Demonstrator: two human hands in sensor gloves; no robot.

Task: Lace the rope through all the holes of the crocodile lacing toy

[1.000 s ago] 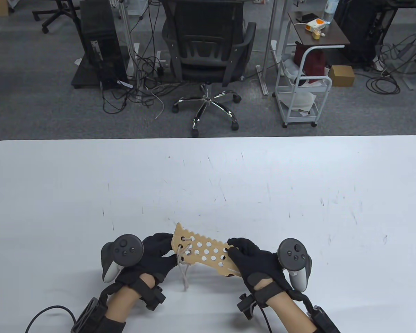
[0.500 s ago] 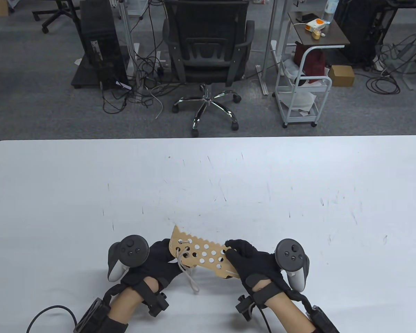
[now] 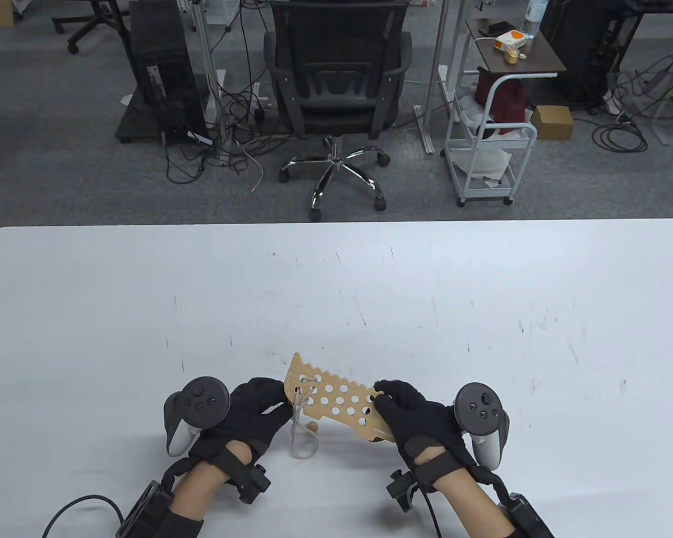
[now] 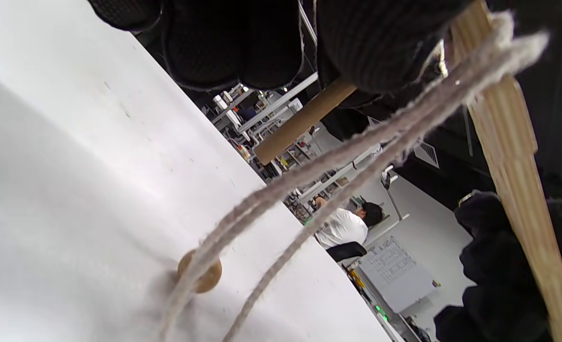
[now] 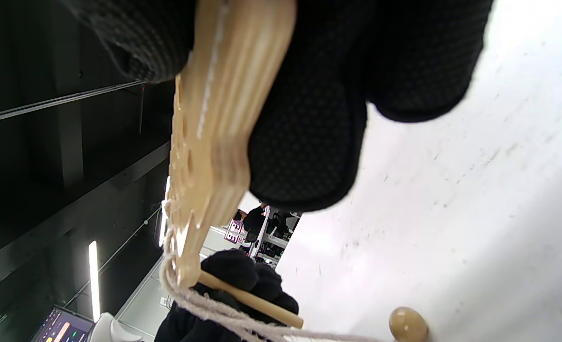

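Observation:
The crocodile lacing toy (image 3: 336, 399), a flat wooden board with several holes, is held tilted above the table between both hands. My right hand (image 3: 409, 416) grips its right end; in the right wrist view my fingers (image 5: 309, 142) clamp the board (image 5: 214, 118). My left hand (image 3: 258, 408) is at the left end and pinches the wooden needle (image 4: 300, 121) under the board. The beige rope (image 3: 303, 431) runs through the leftmost holes and hangs in a loop to the table. Its wooden bead (image 3: 313, 427) lies on the table and also shows in the left wrist view (image 4: 200, 271).
The white table (image 3: 336, 291) stretches wide beyond the hands. An office chair (image 3: 336, 84), a white cart (image 3: 491, 145) and cables stand on the floor behind the far edge.
The board has shifted slightly up and right. More rope now hangs below it as a loop on the table, and the bead has come into view. My left hand drew back left.

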